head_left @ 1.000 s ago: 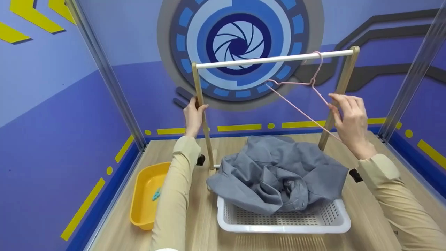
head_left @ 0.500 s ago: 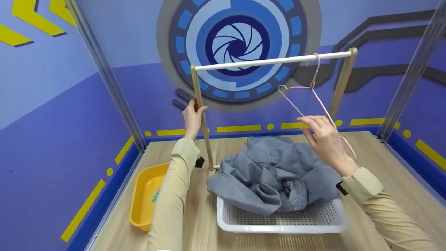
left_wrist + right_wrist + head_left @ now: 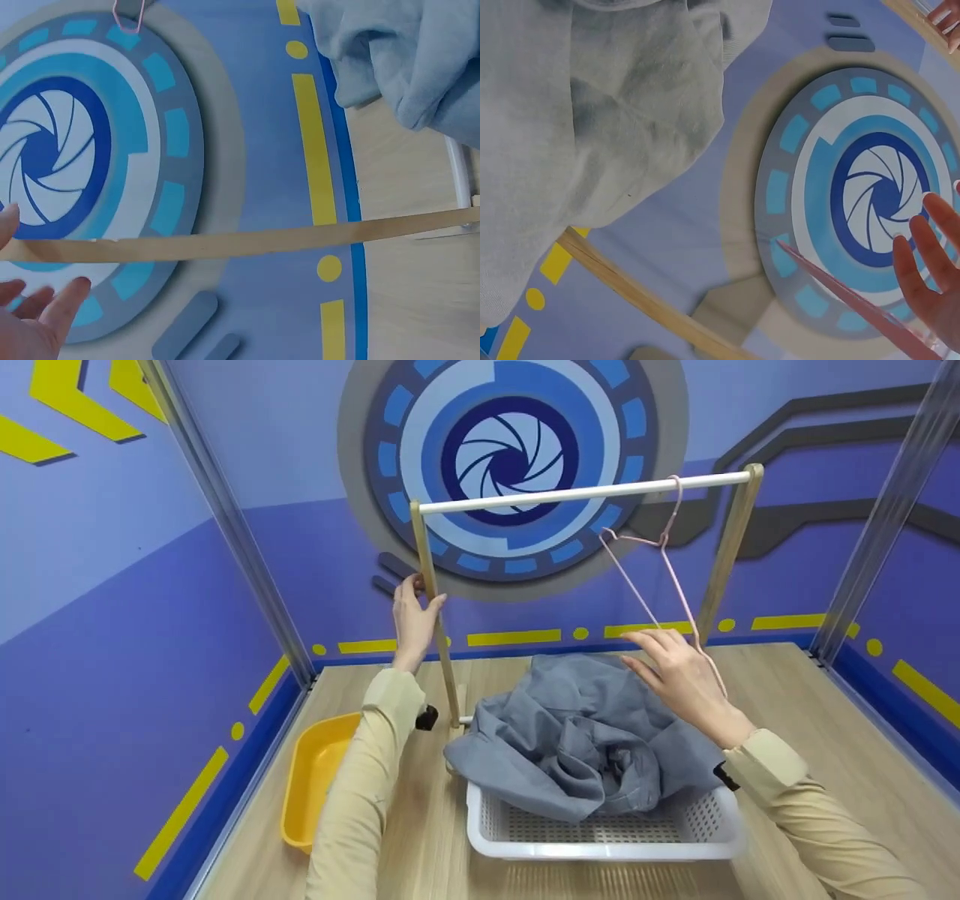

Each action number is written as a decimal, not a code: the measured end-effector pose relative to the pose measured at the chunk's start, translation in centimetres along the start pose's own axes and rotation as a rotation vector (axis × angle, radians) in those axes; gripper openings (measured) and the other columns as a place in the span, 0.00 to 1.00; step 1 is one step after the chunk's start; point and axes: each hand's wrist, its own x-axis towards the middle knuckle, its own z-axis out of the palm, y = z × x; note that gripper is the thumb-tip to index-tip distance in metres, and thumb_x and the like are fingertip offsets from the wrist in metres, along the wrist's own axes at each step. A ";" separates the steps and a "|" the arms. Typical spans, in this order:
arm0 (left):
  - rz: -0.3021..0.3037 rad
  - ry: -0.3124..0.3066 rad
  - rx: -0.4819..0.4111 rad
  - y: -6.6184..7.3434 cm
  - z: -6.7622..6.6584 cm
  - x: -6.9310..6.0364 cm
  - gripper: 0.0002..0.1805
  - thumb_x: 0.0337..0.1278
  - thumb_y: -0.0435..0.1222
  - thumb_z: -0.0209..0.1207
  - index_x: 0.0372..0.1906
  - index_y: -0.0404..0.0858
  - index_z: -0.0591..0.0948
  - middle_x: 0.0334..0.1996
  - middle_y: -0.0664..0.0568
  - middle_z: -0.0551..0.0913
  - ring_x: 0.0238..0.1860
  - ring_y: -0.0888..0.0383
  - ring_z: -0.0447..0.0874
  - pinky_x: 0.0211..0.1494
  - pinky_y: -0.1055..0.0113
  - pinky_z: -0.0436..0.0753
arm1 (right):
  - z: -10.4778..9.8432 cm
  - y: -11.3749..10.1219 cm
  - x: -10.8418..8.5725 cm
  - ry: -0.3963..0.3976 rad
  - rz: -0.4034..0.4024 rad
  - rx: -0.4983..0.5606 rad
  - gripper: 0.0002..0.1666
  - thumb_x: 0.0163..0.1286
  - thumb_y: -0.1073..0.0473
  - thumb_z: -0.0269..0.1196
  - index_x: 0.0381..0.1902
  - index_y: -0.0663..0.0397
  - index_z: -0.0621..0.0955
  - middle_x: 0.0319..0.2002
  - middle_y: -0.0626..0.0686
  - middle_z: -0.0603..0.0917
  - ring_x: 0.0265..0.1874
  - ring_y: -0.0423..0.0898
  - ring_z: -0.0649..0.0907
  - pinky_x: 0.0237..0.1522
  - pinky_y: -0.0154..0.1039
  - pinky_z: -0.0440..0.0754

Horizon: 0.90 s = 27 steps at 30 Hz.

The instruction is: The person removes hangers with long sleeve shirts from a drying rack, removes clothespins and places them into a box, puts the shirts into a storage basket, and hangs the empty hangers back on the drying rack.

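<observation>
A pink hanger (image 3: 664, 542) hangs by its hook from the white rod (image 3: 585, 493) of a wooden clothes rack, towards the rod's right end. My right hand (image 3: 679, 671) is in front of the hanger's lower part, fingers extended and holding nothing; whether it touches the hanger I cannot tell. In the right wrist view the fingers (image 3: 922, 262) are spread apart. My left hand (image 3: 415, 619) is at the rack's left wooden post (image 3: 426, 555), thumb on one side; the left wrist view shows its fingers loose, not closed round the post (image 3: 225, 245).
A crumpled grey cloth garment (image 3: 577, 727) lies heaped in a white perforated basket (image 3: 607, 851) between the arms. Left of it stands a yellow tub (image 3: 296, 787), partly behind the left sleeve. Blue printed walls and metal corner posts (image 3: 225, 510) surround the wooden table.
My right hand has let go of the hanger's right side and moved left and down. The hanger has turned and swings on the rod. My left hand's fingers have loosened at the post.
</observation>
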 end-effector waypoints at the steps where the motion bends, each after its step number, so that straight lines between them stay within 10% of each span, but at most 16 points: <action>1: 0.002 0.003 0.014 0.0 0.1 -0.3 0.27 0.56 0.35 0.59 0.59 0.31 0.64 0.52 0.41 0.65 0.51 0.51 0.66 0.49 0.65 0.69 | 0.1 0.0 -0.1 -0.001 -0.003 0.006 0.21 0.57 0.60 0.65 0.49 0.56 0.78 0.43 0.55 0.78 0.42 0.53 0.75 0.36 0.48 0.74; 11: 0.259 0.091 0.149 0.2 2.4 -4.6 0.17 0.55 0.31 0.59 0.48 0.32 0.69 0.44 0.44 0.62 0.45 0.49 0.67 0.44 0.66 0.70 | 1.2 0.0 -1.1 -0.025 0.036 0.050 0.21 0.57 0.61 0.65 0.49 0.58 0.77 0.43 0.56 0.78 0.40 0.54 0.76 0.39 0.48 0.72; 19: 0.510 -0.128 0.345 0.7 5.2 -7.0 0.22 0.51 0.36 0.63 0.47 0.31 0.68 0.43 0.42 0.65 0.43 0.50 0.68 0.44 0.65 0.72 | 2.3 0.0 -1.8 -0.200 0.161 0.036 0.37 0.56 0.48 0.65 0.60 0.57 0.68 0.48 0.61 0.73 0.45 0.60 0.72 0.43 0.56 0.69; 27: 0.410 -0.387 0.583 -0.2 7.3 -9.2 0.35 0.50 0.51 0.61 0.58 0.34 0.67 0.52 0.38 0.65 0.48 0.45 0.70 0.48 0.57 0.72 | 3.0 0.7 -3.1 -0.463 0.354 0.032 0.46 0.57 0.32 0.55 0.67 0.49 0.60 0.58 0.67 0.62 0.54 0.67 0.63 0.43 0.67 0.63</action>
